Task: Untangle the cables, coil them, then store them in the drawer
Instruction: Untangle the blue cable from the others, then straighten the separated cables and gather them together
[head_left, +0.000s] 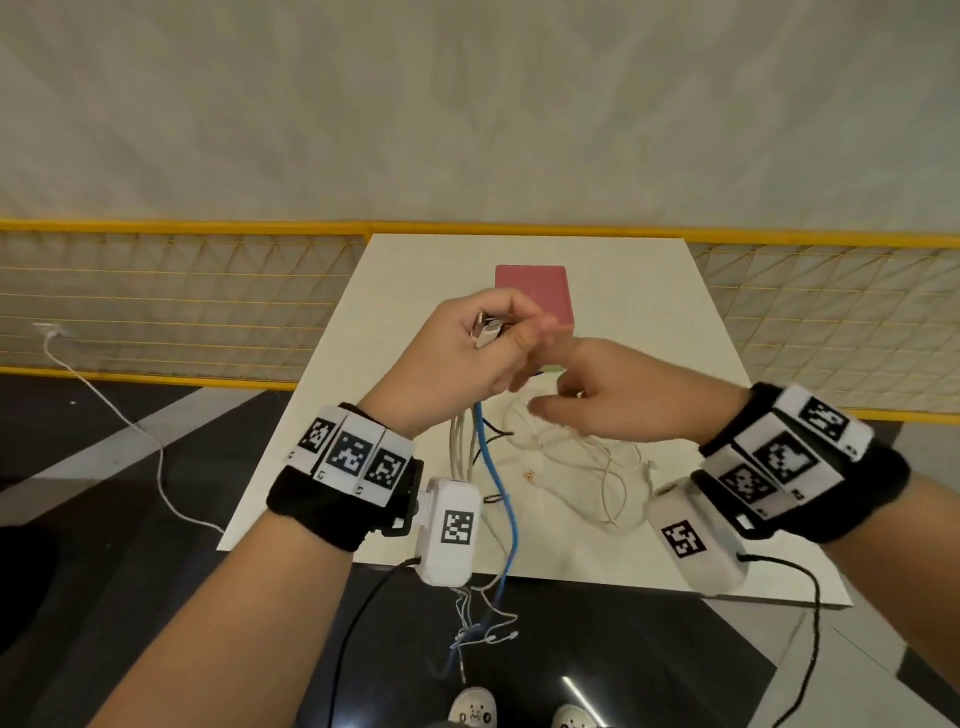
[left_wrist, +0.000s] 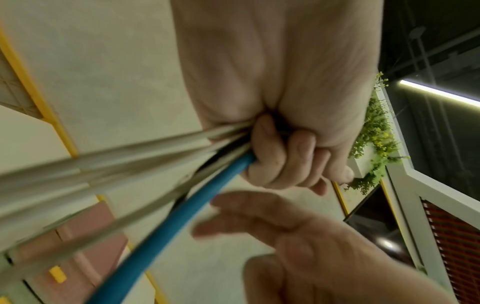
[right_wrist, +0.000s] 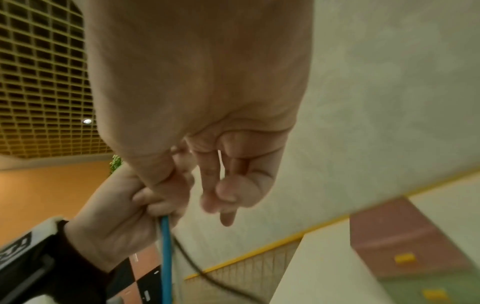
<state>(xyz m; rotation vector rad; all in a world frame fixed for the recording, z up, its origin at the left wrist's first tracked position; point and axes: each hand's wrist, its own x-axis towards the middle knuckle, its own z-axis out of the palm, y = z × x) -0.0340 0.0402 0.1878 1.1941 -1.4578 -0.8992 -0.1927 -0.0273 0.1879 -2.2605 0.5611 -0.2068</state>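
My left hand (head_left: 467, 358) is raised over the table and grips a bundle of cables (left_wrist: 145, 152): a blue cable (head_left: 498, 483), several white ones and a thin black one. Metal plug ends (head_left: 485, 330) stick out above its thumb. The blue cable (right_wrist: 165, 257) hangs from the fist past the table's front edge. My right hand (head_left: 587, 389) hovers just right of the left one, blurred, fingers loosely extended, holding nothing that I can see. A loose tangle of white cables (head_left: 582, 467) lies on the white table (head_left: 649, 312) under it. The pink drawer box (head_left: 535, 291) stands behind the hands.
A yellow mesh fence (head_left: 156, 301) runs behind the table. Cable ends (head_left: 478, 634) dangle below the table's front edge, above my shoes. A white cord (head_left: 130, 426) trails over the dark floor at left. Black wrist-camera leads (head_left: 810, 613) hang from both wrists.
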